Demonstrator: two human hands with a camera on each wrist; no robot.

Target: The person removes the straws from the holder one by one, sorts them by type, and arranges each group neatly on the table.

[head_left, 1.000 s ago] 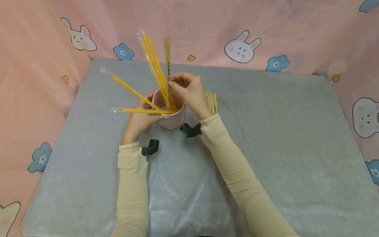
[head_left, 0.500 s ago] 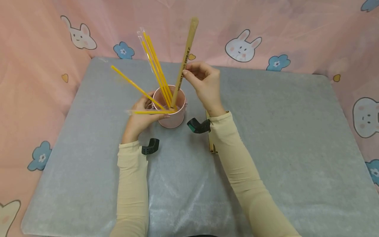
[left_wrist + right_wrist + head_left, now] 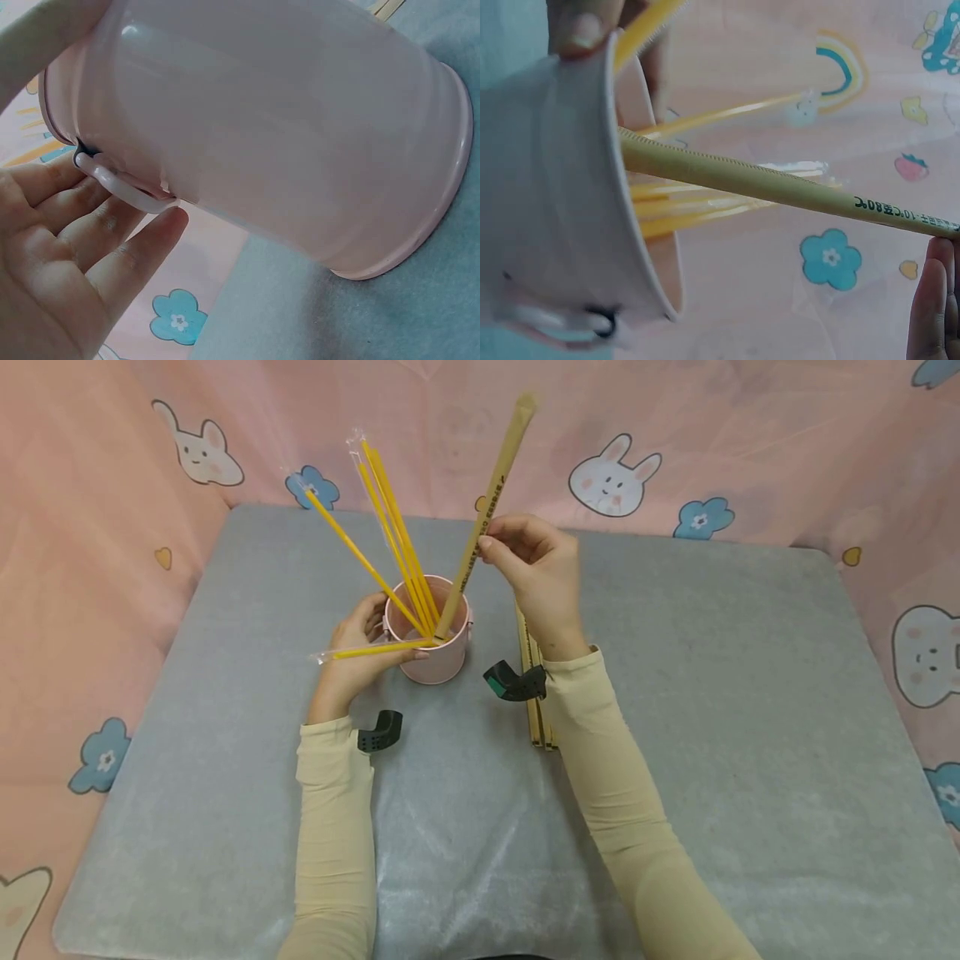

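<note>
My left hand (image 3: 356,656) grips the pink bucket (image 3: 433,670), thumb over its near rim and fingers along its left side by the handle (image 3: 124,187). Between thumb and fingers, my right hand (image 3: 543,577) pinches a straw in a printed brown paper wrapper (image 3: 491,506). That straw tilts up to the right, and its lower end is just inside the bucket's rim. Several yellow straws (image 3: 401,527) in clear plastic wrappers stand in the bucket. One yellow straw (image 3: 375,649) lies nearly flat across the rim toward the left, above my left hand.
More brown paper-wrapped sticks (image 3: 534,722) lie on the grey cloth-covered table (image 3: 735,735), partly hidden under my right wrist. A pink curtain (image 3: 450,452) with rabbits and flowers hangs around the back and sides. Black camera mounts (image 3: 513,681) jut from both wrists.
My right hand has moved up and right, drawing the paper-wrapped straw higher and tilting it right. A leaning yellow straw has swung more upright. My left hand stays on the bucket.
</note>
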